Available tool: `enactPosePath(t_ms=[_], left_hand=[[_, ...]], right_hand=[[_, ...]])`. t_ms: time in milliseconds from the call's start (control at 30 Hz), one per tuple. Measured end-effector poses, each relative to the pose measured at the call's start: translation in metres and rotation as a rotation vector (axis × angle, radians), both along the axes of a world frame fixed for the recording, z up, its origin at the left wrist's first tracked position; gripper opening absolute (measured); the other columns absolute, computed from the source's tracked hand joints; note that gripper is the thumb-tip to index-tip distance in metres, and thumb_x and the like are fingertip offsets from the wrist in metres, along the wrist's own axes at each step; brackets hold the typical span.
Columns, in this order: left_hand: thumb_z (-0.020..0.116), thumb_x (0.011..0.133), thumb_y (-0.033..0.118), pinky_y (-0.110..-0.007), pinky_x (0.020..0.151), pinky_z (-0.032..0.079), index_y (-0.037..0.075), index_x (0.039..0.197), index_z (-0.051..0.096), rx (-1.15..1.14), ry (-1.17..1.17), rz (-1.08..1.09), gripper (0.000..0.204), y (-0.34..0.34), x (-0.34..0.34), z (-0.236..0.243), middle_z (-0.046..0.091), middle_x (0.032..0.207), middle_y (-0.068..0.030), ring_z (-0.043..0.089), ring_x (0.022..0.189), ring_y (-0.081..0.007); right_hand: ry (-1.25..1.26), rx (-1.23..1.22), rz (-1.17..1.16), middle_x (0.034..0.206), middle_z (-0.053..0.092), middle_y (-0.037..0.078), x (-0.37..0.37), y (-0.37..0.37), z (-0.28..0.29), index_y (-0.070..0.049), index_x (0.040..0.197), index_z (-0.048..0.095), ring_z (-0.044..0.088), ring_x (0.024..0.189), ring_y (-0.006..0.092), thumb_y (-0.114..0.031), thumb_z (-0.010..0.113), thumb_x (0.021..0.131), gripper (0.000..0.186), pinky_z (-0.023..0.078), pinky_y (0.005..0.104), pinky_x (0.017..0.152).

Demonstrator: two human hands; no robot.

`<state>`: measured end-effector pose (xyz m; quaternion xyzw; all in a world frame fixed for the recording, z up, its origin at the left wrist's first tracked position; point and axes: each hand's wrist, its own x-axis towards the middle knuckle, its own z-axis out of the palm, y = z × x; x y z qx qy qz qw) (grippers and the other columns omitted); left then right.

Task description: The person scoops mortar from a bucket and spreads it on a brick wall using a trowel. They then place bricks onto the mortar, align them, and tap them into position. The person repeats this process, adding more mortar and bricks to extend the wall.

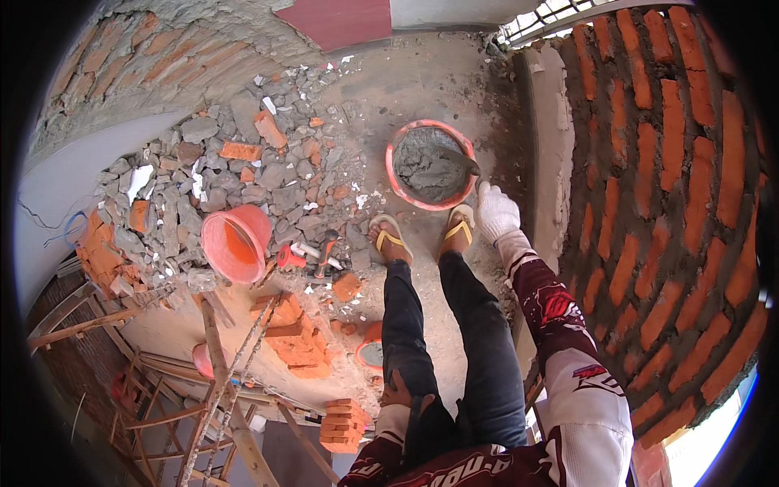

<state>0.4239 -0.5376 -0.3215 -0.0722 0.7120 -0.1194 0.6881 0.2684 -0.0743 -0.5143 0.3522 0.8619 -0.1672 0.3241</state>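
My right hand (497, 213), in a white knit glove, is closed on the handle of a trowel (459, 161). The trowel's blade lies in wet grey mortar (428, 169), which partly coats it. An orange-red bucket (392, 178) holds the mortar and stands on the floor just beyond my feet. My left hand (397, 393) is bare and rests on my left thigh, fingers apart, holding nothing.
Rubble (268, 178) covers the floor at left. On it lie a tipped red bucket (243, 243) and a hammer (327, 253). An unplastered brick wall (649, 203) rises close at right. Stacked bricks (345, 426) and wooden poles (219, 365) stand at lower left.
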Motion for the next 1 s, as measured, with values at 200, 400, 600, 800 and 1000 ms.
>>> enactPosePath(t_ms=[200, 400, 600, 800, 1000], left_hand=[[0.082, 0.054, 0.082, -0.066, 0.116, 0.029, 0.027, 0.166, 0.0, 0.024, -0.053, 0.031, 0.149, 0.02, -0.035, 0.011, 0.026, 0.16, -0.0334, 0.031, 0.146, -0.0545], [0.088, 0.066, 0.066, -0.057, 0.118, 0.035, 0.008, 0.164, 0.005, 0.035, -0.072, 0.017, 0.141, 0.066, -0.074, 0.034, 0.021, 0.167, -0.0245, 0.033, 0.149, -0.0452], [0.084, 0.053, 0.078, -0.067, 0.108, 0.035, 0.025, 0.166, 0.002, 0.089, 0.075, 0.049, 0.149, 0.02, -0.038, 0.02, 0.033, 0.155, -0.0317, 0.038, 0.142, -0.052], [0.086, 0.056, 0.073, -0.068, 0.11, 0.035, 0.021, 0.166, 0.002, 0.069, 0.165, -0.141, 0.147, 0.021, -0.06, 0.012, 0.03, 0.157, -0.033, 0.036, 0.144, -0.0517], [0.086, 0.071, 0.057, -0.05, 0.112, 0.044, 0.006, 0.162, 0.017, 0.36, 0.291, -0.078, 0.124, 0.047, -0.127, 0.017, 0.045, 0.15, -0.0298, 0.049, 0.137, -0.0446]], right_hand=[[-0.034, -0.292, -0.059, 0.109, 0.073, 0.026, -0.028, -0.025, -0.07, -0.001, 0.109, 0.069, 0.07, 0.105, 0.0431, -0.035, 0.059, 0.094, 0.038, 0.055, 0.0531, 0.091], [0.131, -0.585, -0.324, 0.111, 0.073, 0.023, -0.029, -0.044, -0.102, 0.0, 0.11, 0.072, 0.069, 0.105, 0.0409, -0.039, 0.066, 0.09, 0.045, 0.054, 0.0453, 0.092], [0.165, -0.746, -0.411, 0.092, 0.072, 0.019, -0.004, -0.028, -0.083, -0.001, 0.101, 0.07, 0.069, 0.087, 0.0365, -0.036, 0.07, 0.087, 0.037, 0.053, 0.0417, 0.081], [0.373, -0.64, -0.394, 0.092, 0.072, 0.019, 0.013, -0.014, 0.007, -0.003, 0.101, 0.07, 0.071, 0.09, 0.0364, -0.039, 0.071, 0.087, 0.039, 0.054, 0.0427, 0.081], [0.521, -0.642, -0.441, 0.093, 0.072, 0.02, 0.065, -0.007, 0.164, -0.002, 0.104, 0.071, 0.07, 0.089, 0.0338, -0.038, 0.069, 0.091, 0.039, 0.053, 0.0427, 0.081]])
